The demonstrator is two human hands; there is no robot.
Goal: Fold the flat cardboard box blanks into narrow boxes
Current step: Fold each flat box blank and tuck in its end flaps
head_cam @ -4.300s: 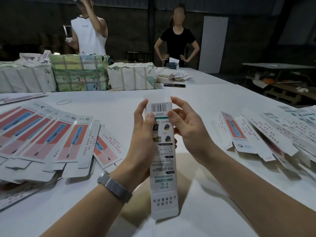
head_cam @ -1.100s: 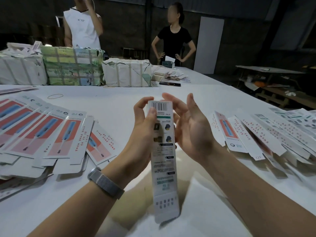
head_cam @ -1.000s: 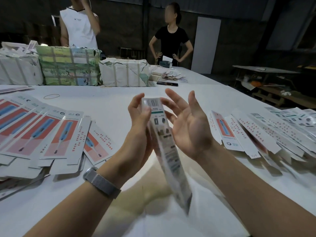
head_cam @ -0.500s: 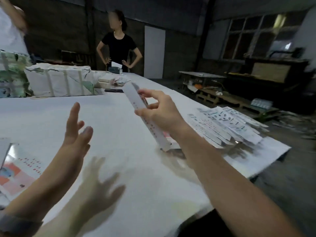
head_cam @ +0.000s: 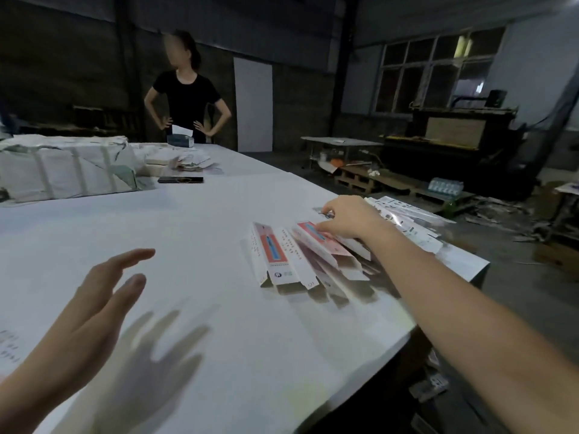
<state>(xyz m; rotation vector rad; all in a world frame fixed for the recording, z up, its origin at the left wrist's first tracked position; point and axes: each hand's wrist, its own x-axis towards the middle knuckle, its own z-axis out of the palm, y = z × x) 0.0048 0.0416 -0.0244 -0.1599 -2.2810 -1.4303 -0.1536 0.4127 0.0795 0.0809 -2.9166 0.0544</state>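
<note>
My right hand [head_cam: 347,219] reaches over the pile of folded boxes [head_cam: 410,223] at the right side of the white table [head_cam: 219,324]. Its curled fingers hold the far end of a narrow red-faced box [head_cam: 324,244] that lies slanted on the pile. Another folded box [head_cam: 273,256] with a red and blue panel lies just left of it. My left hand [head_cam: 103,296] hovers over the table at the lower left, fingers spread and holding nothing. A corner of the flat blanks [head_cam: 6,346] shows at the left edge.
A wrapped white bundle [head_cam: 62,169] and a dark phone [head_cam: 180,180] lie at the back left. A person in black [head_cam: 188,95] stands behind the table. The table's right edge [head_cam: 454,289] drops off close behind the pile.
My left hand let go of the box and opened. My right hand carried the folded box to the right and lowered it onto the pile. The view swung to the right.
</note>
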